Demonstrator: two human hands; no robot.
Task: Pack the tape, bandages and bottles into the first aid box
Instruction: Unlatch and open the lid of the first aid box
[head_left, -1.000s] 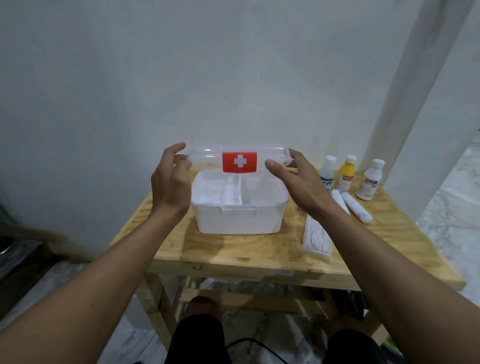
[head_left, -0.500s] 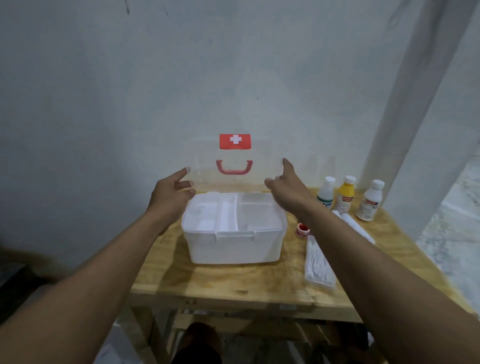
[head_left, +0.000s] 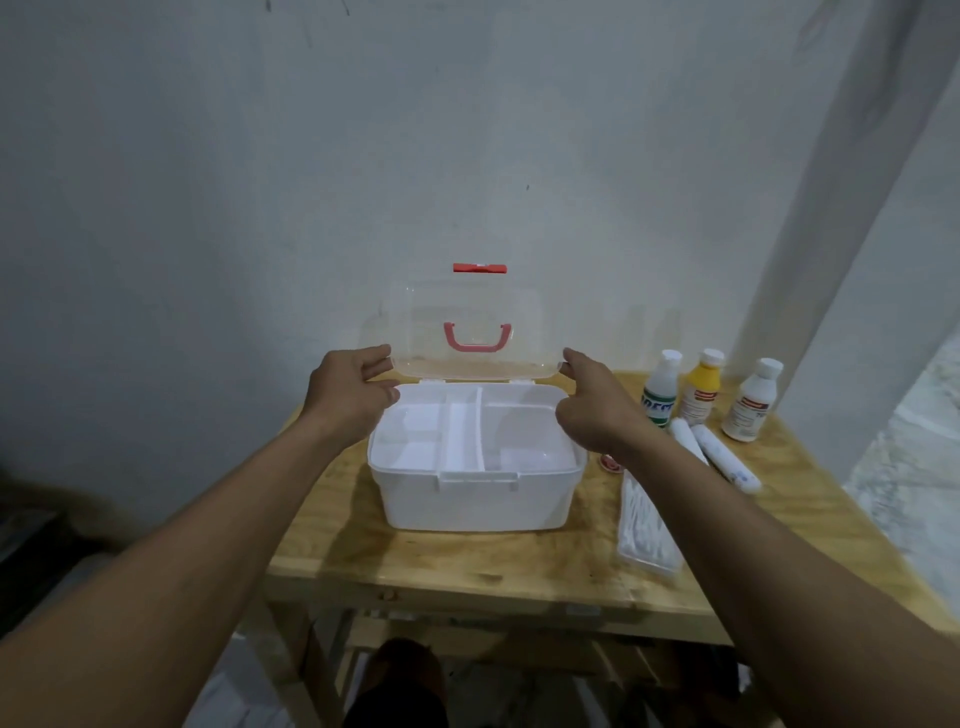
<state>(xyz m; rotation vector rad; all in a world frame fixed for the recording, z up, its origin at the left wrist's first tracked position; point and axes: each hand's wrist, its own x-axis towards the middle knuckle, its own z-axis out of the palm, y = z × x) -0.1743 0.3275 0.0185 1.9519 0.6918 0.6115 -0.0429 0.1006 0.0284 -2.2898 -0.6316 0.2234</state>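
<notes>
The first aid box (head_left: 475, 499) sits mid-bench (head_left: 467, 564). Its lid (head_left: 467, 306) has swung further back than half a second ago and now stands upright. The left hand (head_left: 348, 395) and right hand (head_left: 597, 410), lower now, each pinch a bottom corner. Bottles (head_left: 704, 387) stand at 2 o'clock, and bare wood lies at 6 o'clock.

a light wooden table (head_left: 467, 564) carries a white plastic first aid box (head_left: 475, 501) at its middle, its clear lid (head_left: 470, 312) raised. at the right rear stand a green-labelled white bottle (head_left: 660, 397), a yellow bottle (head_left: 701, 395) and a red-labelled white bottle (head_left: 750, 410). nearer lie two white bandage rolls (head_left: 727, 462), a small red tape roll (head_left: 612, 464) and a clear flat swab pack (head_left: 647, 535).
</notes>
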